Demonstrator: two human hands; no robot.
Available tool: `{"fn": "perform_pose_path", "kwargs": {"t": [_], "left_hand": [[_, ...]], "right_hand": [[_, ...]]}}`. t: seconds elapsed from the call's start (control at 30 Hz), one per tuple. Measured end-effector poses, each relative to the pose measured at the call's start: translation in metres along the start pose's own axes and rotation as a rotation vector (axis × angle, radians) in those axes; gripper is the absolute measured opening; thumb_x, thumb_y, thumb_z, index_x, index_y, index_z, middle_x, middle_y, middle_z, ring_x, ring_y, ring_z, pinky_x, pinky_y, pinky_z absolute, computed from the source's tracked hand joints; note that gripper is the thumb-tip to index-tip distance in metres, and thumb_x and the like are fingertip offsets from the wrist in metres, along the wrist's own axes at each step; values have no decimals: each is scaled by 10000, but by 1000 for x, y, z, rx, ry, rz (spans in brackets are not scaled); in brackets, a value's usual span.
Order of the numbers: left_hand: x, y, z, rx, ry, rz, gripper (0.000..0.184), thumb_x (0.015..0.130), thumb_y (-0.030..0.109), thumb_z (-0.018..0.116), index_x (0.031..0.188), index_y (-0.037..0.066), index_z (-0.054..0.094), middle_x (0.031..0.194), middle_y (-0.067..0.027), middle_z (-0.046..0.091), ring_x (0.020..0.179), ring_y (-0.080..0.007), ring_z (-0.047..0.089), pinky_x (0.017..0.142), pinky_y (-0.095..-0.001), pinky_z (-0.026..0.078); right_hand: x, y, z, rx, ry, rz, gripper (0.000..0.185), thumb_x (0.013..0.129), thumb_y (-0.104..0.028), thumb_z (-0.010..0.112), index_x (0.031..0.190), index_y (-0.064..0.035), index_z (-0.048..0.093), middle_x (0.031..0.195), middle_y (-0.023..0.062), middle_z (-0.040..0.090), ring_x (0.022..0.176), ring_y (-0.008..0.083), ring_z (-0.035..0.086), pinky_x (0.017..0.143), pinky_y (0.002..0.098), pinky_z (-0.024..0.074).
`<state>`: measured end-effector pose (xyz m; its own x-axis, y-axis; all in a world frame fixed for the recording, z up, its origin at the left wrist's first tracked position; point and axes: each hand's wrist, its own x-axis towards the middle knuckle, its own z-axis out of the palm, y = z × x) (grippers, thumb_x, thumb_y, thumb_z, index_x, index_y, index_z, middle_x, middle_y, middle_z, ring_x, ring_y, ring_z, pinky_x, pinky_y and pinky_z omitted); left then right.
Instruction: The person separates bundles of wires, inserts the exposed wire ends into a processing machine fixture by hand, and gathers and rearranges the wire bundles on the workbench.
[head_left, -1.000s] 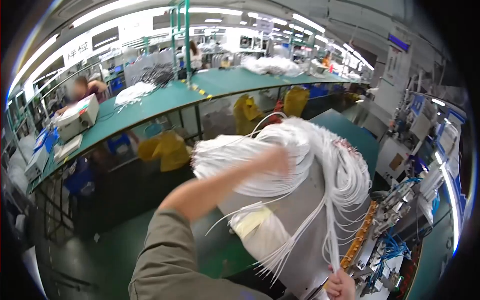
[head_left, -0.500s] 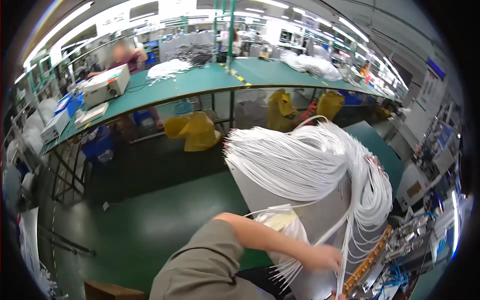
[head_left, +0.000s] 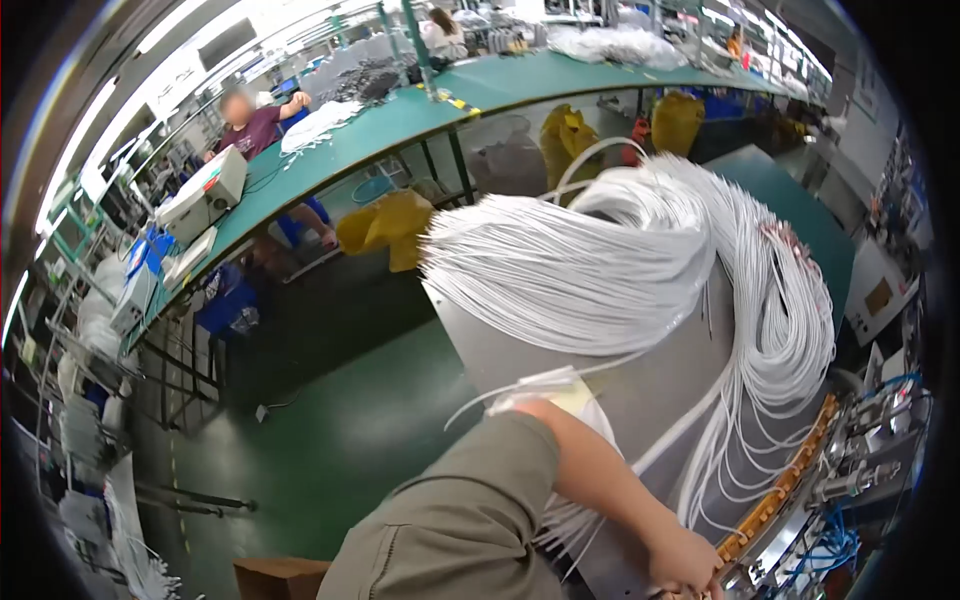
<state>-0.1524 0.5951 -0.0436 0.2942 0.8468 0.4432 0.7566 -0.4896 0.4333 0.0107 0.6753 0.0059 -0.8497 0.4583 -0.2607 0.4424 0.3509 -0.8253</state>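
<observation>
My left hand point(head_left: 685, 562) reaches in from a grey-green sleeve point(head_left: 450, 510) to the lower end of an orange toothed strip point(head_left: 780, 490). Its fingers are curled down; what they hold is hidden. At the bottom edge just below it, a sliver of skin shows, perhaps my right hand, too little to read. A big bundle of white cables point(head_left: 570, 270) lies looped over the grey metal table point(head_left: 500, 350). Several cables run from it down to the strip. Under my forearm is a smaller bunch of white cables point(head_left: 570, 520) beside a white and pale yellow wrap point(head_left: 560, 390).
Metal fittings point(head_left: 860, 480) and blue tubes point(head_left: 830, 545) stand right of the strip. Across the aisle runs a long green bench point(head_left: 350, 150) with a beige device point(head_left: 205, 195) and yellow bags point(head_left: 390, 230) beneath. A person in a dark red shirt point(head_left: 255, 130) sits behind it.
My left hand has moved right and down along the cables to the strip's end. The view has turned, so the table and cable bundle appear higher and larger.
</observation>
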Motion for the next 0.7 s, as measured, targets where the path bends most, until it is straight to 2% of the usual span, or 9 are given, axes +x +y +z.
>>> {"fn": "perform_pose_path", "kwargs": {"t": [0.1, 0.2, 0.27, 0.33, 0.4, 0.47, 0.53, 0.67, 0.7], "left_hand": [[-4, -14, 14, -273, 58, -260, 162, 744, 186, 609, 758, 28, 640, 722, -172, 633, 702, -369, 608, 632, -460, 462], [-18, -17, 33, -538, 121, -525, 144, 693, 153, 610, 617, 32, 629, 644, -164, 622, 645, -364, 607, 582, -450, 457], [-14, -21, 40, -470, 80, -496, 175, 701, 191, 639, 641, 27, 640, 642, -161, 625, 649, -358, 617, 581, -443, 464], [-14, -16, 31, -457, 111, -471, 165, 691, 184, 651, 653, 24, 642, 637, -163, 622, 655, -354, 621, 587, -438, 472], [-11, -26, 42, -370, 77, -130, 203, 703, 190, 682, 780, 3, 668, 725, -167, 647, 712, -344, 626, 646, -435, 478], [-19, -18, 20, -529, 165, 205, 229, 783, 178, 632, 897, -19, 652, 803, -215, 632, 759, -385, 595, 714, -466, 465], [-17, -4, -2, -686, 27, 51, 253, 738, 162, 671, 888, -42, 657, 830, -250, 632, 782, -378, 589, 746, -447, 465], [-19, 14, -16, -607, -86, -28, 222, 758, 159, 667, 876, -29, 667, 803, -220, 636, 740, -345, 590, 700, -422, 459], [-23, 16, -13, -586, -91, -27, 214, 764, 158, 666, 873, -26, 670, 796, -213, 637, 729, -337, 590, 689, -415, 458]], "right_hand": [[9, -4, -9, -497, -115, -435, 413, 930, -105, 531, 1316, 4, 431, 1125, 145, 547, 1015, 219, 541, 791, 308, 481], [15, 5, -31, -29, -74, 27, 394, 930, -75, 518, 1309, -2, 440, 1080, 115, 560, 946, 189, 553, 754, 274, 474], [6, -6, -32, -20, 156, -193, 374, 941, -94, 508, 1294, 14, 446, 1097, 116, 577, 934, 200, 573, 784, 289, 482], [11, -7, -18, -126, 166, -464, 397, 955, -163, 518, 1294, 32, 444, 1147, 144, 574, 1025, 233, 559, 848, 325, 476], [15, -25, 14, -418, 70, -669, 580, 949, -353, 527, 1341, 53, 395, 1266, 206, 511, 1145, 318, 504, 948, 402, 419], [13, -15, 38, -227, -28, -575, 628, 937, -392, 533, 1357, 50, 380, 1305, 207, 486, 1150, 327, 498, 945, 410, 416], [13, -13, 37, -278, 12, -633, 613, 937, -380, 533, 1366, 30, 380, 1306, 203, 491, 1149, 303, 500, 955, 398, 420], [9, -14, 17, 349, -199, -309, 514, 958, -305, 482, 1350, 17, 396, 1304, 221, 485, 1143, 307, 518, 927, 365, 469], [13, -18, 18, -212, -42, -534, 376, 970, -302, 459, 1107, 43, 518, 1002, 173, 598, 896, 272, 607, 715, 341, 534]]}}
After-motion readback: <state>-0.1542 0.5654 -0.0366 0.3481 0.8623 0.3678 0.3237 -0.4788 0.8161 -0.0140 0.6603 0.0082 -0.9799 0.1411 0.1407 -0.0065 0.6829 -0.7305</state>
